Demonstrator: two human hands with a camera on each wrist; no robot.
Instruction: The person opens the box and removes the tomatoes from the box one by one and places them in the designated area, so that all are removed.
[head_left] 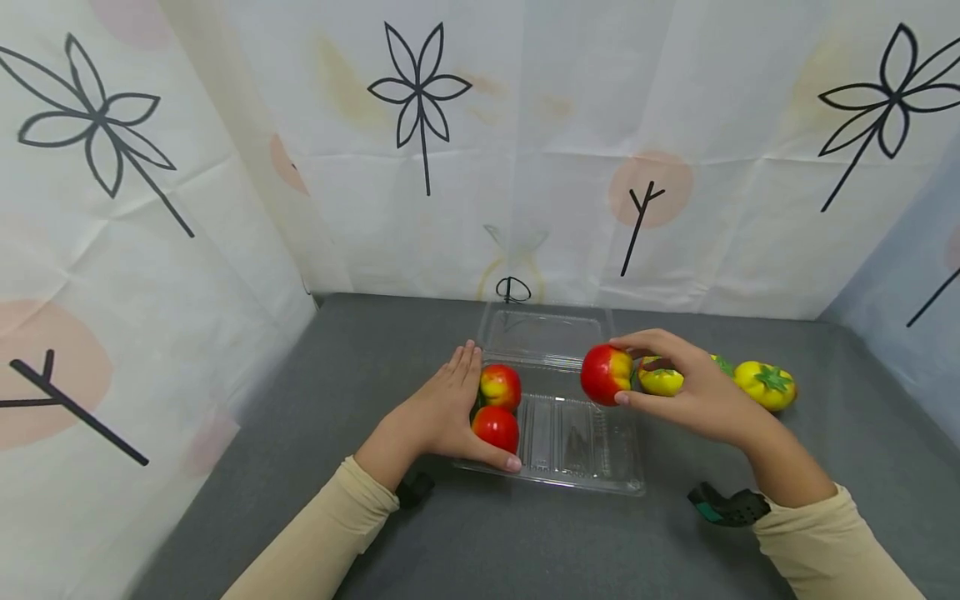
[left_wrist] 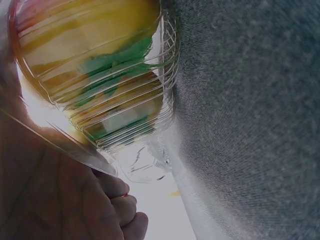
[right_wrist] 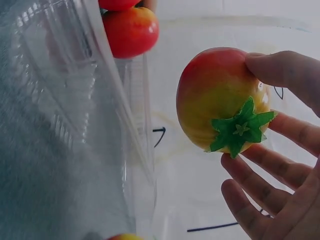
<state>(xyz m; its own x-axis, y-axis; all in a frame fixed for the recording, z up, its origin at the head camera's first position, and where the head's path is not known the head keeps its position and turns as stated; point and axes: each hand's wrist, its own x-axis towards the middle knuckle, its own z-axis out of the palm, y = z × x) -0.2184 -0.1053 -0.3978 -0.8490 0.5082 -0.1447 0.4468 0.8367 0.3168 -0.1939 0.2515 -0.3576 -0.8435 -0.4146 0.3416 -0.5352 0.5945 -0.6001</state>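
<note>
Showing red-yellow tomato, green star-shaped stalk, glossy skin, right hand pinching

My head view looks forward and down over the gray desk from well back, taking in the clear container, while my left wrist view presses right against that container's wall and my right wrist view sits close beside its rim.
</note>
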